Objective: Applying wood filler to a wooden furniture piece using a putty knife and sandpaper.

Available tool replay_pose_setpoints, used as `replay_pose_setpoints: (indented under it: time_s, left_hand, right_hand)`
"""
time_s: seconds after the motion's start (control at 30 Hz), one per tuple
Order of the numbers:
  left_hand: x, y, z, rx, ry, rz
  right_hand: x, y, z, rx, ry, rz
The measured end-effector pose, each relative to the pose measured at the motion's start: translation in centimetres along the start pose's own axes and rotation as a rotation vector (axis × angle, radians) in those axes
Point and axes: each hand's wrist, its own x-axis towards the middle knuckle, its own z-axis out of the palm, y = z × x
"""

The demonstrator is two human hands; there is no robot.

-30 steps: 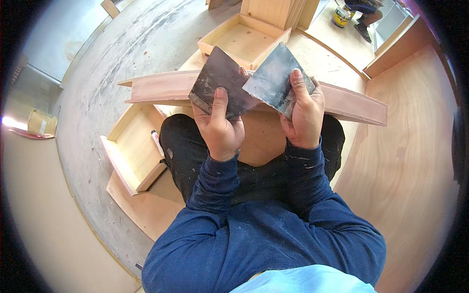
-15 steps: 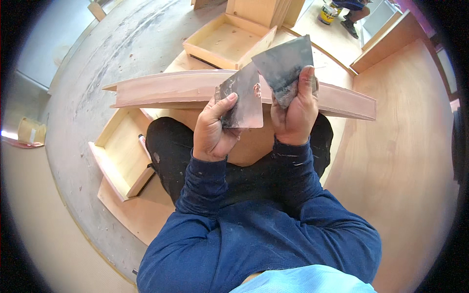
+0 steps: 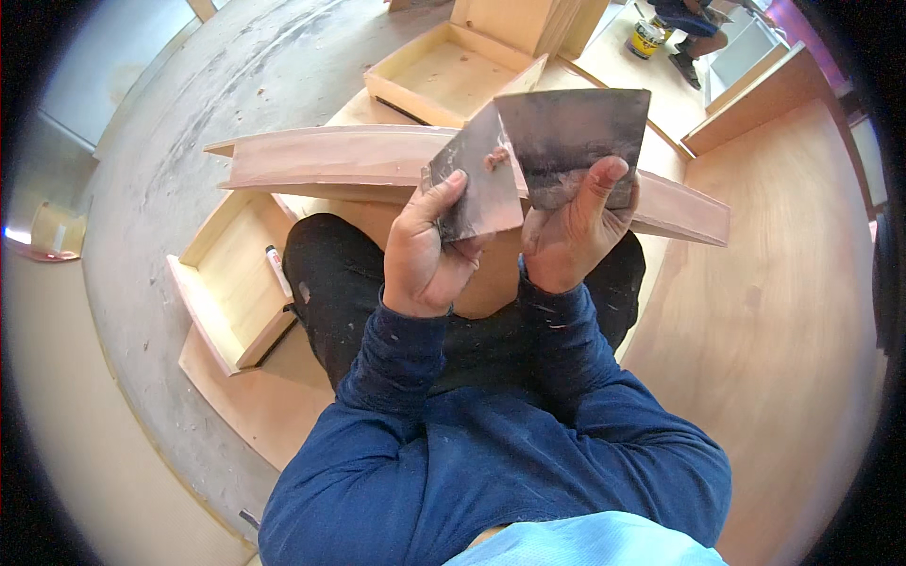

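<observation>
Left hand [image 3: 425, 259] grips a small metal scraper blade [image 3: 477, 189]; right hand [image 3: 566, 241] grips the wider blade [image 3: 578, 141], edges touching. Judgement: draw edge along edge at a shallow angle, thumbs clear, above the pink board [image 3: 330, 160].

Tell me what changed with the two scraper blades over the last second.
The left hand brought its smaller metal scraper blade across until it overlaps the front of the larger metal scraper blade, which the right hand turned flatter toward the camera. Earlier the two blades sat side by side. Both grips stayed, and the long pinkish wooden piece remains across the lap.
</observation>
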Motion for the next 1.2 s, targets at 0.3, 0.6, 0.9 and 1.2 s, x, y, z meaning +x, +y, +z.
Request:
replay_pose_setpoints:
  time_s: [0.3, 0.6, 0.9, 1.2]
  left_hand:
    - [0.0, -1.8, 0.5, -0.142, -0.015, 0.016]
    - [0.1, 1.1, -0.2, -0.005, 0.174, 0.432]
    - [1.1, 2.2, -1.6, 0.252, 0.232, 0.959]
    - [0.4, 2.2, -2.7, 1.176, 0.425, 1.441]
  right_hand:
    - [0.1, 0.3, -1.5, 0.139, -0.217, 0.017]
    - [0.7, 1.7, -2.7, -0.068, -0.109, -0.042]
    - [-0.5, -0.9, -1.8, -0.211, -0.266, 0.287]
    - [-0.8, 0.2, -2.3, -0.421, -0.372, 0.494]
